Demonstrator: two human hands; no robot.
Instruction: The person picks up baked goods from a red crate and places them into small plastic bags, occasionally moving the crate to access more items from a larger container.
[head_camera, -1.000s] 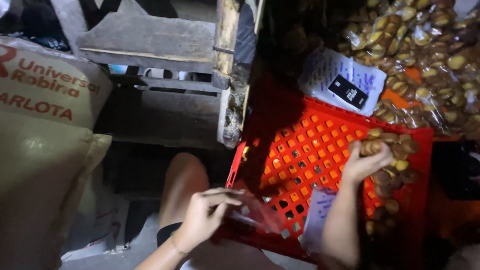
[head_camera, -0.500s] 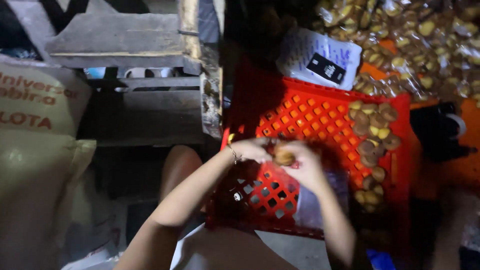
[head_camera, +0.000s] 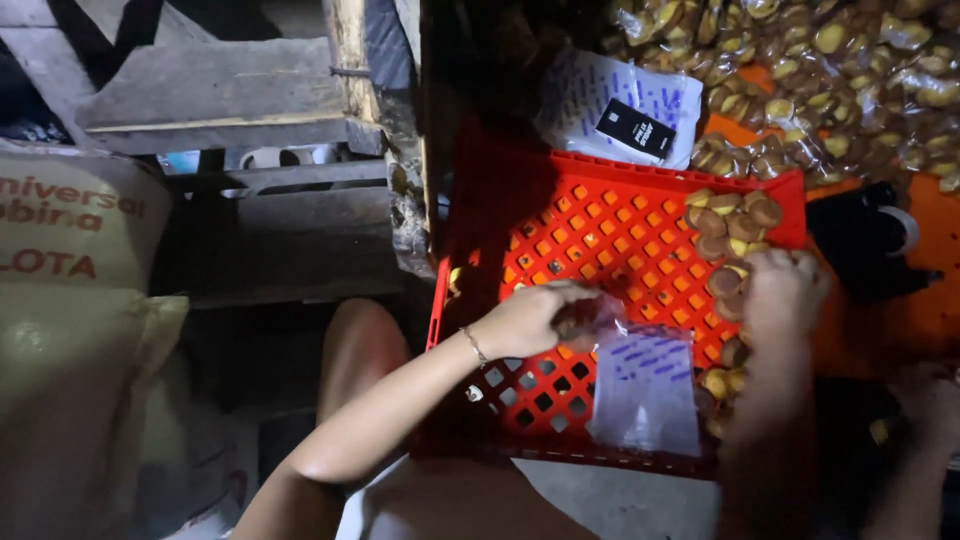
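Far left: two tan sacks (head_camera: 70, 330), stacked, print on the upper one. Above them, one grey wooden bench (head_camera: 215, 95) with a post at its right end.

Centre: one red crate (head_camera: 560, 225), lattice floor mostly bare on its left half. Left hand (head_camera: 530, 318) over the crate floor, a thin bracelet at the wrist, fingers pinched shut on the mouth of one clear bag (head_camera: 645, 385). Bag printed in blue, hanging from the fingers down toward the crate's near wall; something dark just inside its mouth, too blurred to name.

Right part of the crate: one heap of round brown and yellow pastries (head_camera: 730, 220), roughly fifteen in sight, exact count beyond telling. Right hand (head_camera: 785, 295) down on that heap, fingers curled; whether closed around a pastry, impossible to tell from here.

Behind the crate: one white printed sheet (head_camera: 590, 95) with one small black card (head_camera: 637, 130) lying on it. Top right: a large pile of wrapped pastry packs (head_camera: 850, 70), far too many to count, on an orange surface.

Against half a second ago: hands then met together mid-crate around one pastry; now apart, left with the bag, right gone back to the heap. A second ago, much the same split as now.
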